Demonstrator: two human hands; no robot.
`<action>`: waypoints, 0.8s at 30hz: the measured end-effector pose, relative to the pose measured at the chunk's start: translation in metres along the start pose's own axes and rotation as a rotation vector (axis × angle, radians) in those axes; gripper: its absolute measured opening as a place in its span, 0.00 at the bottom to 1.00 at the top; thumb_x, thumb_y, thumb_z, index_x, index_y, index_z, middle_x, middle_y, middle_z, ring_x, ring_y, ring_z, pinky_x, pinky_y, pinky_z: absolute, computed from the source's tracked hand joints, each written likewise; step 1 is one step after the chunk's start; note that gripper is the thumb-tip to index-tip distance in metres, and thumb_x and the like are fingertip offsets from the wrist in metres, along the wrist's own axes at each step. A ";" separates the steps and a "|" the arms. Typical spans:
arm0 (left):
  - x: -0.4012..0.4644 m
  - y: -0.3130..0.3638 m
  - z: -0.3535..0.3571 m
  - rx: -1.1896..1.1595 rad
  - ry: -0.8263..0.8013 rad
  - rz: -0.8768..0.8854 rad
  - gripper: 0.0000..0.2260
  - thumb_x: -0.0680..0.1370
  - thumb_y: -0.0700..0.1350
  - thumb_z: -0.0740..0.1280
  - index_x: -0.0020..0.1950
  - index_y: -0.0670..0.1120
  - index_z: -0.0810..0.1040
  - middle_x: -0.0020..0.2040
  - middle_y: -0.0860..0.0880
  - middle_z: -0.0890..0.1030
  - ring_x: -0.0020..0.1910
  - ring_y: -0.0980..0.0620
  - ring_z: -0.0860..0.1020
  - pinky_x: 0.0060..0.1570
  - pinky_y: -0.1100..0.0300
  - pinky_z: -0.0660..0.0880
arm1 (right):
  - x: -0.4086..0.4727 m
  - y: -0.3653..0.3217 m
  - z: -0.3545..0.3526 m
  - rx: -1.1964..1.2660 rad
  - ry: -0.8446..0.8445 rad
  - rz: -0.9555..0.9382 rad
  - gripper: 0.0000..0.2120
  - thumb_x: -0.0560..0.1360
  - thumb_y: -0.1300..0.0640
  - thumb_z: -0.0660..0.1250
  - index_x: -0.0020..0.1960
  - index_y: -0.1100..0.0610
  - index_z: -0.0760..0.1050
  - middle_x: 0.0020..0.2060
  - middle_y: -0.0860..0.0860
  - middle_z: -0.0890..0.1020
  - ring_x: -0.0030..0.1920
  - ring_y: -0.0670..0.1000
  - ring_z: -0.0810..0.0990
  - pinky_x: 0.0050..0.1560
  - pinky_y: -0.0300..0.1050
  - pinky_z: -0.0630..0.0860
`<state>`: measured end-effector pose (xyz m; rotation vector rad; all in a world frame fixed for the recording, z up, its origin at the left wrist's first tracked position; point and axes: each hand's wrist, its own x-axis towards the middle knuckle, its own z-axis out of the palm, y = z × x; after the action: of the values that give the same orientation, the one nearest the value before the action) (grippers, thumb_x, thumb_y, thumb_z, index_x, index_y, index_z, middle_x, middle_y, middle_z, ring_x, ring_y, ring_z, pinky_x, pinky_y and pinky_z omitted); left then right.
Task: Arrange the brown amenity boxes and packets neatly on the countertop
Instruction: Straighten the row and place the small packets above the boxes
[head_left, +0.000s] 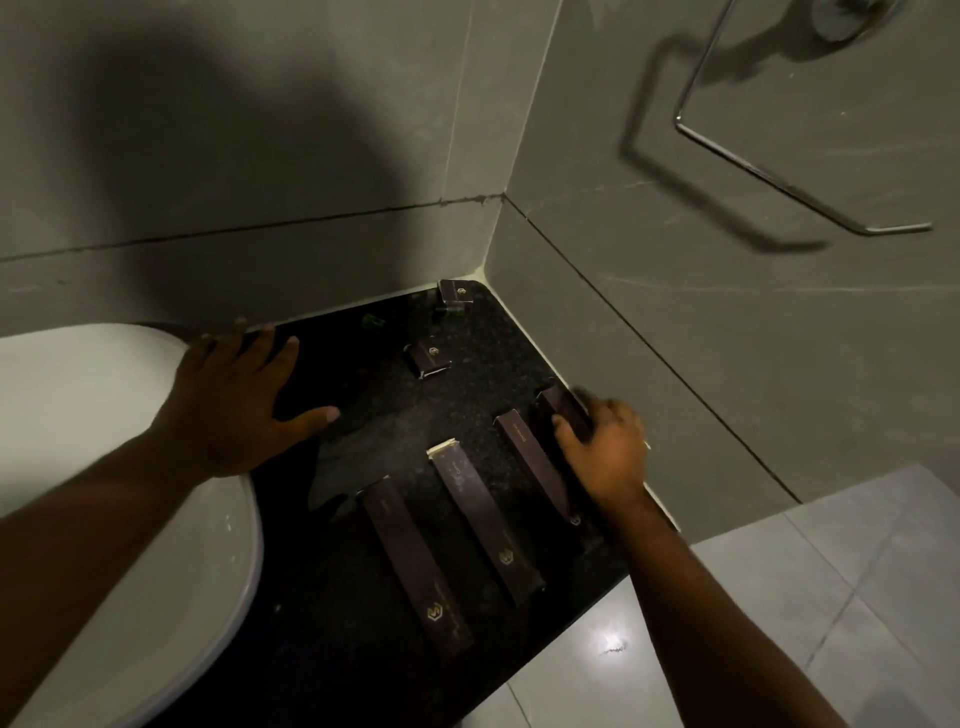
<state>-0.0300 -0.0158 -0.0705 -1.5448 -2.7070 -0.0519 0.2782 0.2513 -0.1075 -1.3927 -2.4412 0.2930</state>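
4 long brown boxes (488, 519) in a slanted row on the black table (363, 415) | right hand (605, 449) fingers pinching the wall-side box (563, 408) | left hand (234, 400) flat, fingers spread | advice — slide it parallel to its neighbour, ends level, gaps even — gently.

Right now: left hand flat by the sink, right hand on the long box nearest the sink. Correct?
Not quite. In the head view the right hand grips the long box nearest the side wall, farthest from the sink. The left hand does lie flat by the sink.
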 end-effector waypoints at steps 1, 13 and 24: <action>0.000 0.001 -0.002 -0.002 -0.001 -0.001 0.45 0.71 0.75 0.46 0.73 0.42 0.66 0.73 0.39 0.69 0.74 0.35 0.62 0.70 0.37 0.58 | 0.011 -0.020 0.003 0.048 -0.009 -0.019 0.27 0.72 0.38 0.63 0.66 0.52 0.72 0.57 0.55 0.77 0.58 0.56 0.74 0.57 0.51 0.73; -0.002 0.005 -0.007 -0.029 -0.025 -0.072 0.47 0.68 0.75 0.42 0.78 0.45 0.57 0.78 0.42 0.59 0.78 0.40 0.50 0.75 0.42 0.49 | 0.078 -0.181 0.096 -0.059 -0.356 -0.026 0.32 0.67 0.38 0.69 0.63 0.57 0.74 0.64 0.60 0.71 0.65 0.64 0.69 0.63 0.60 0.68; -0.001 0.002 -0.004 -0.072 -0.037 -0.070 0.49 0.67 0.76 0.38 0.78 0.46 0.53 0.79 0.42 0.55 0.79 0.41 0.46 0.75 0.41 0.48 | 0.031 -0.185 0.084 0.144 -0.659 -0.664 0.26 0.61 0.52 0.76 0.59 0.53 0.77 0.54 0.56 0.75 0.56 0.58 0.76 0.59 0.47 0.74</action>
<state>-0.0273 -0.0158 -0.0669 -1.4826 -2.8171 -0.1242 0.0845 0.1825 -0.1198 -0.3833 -3.1392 0.8339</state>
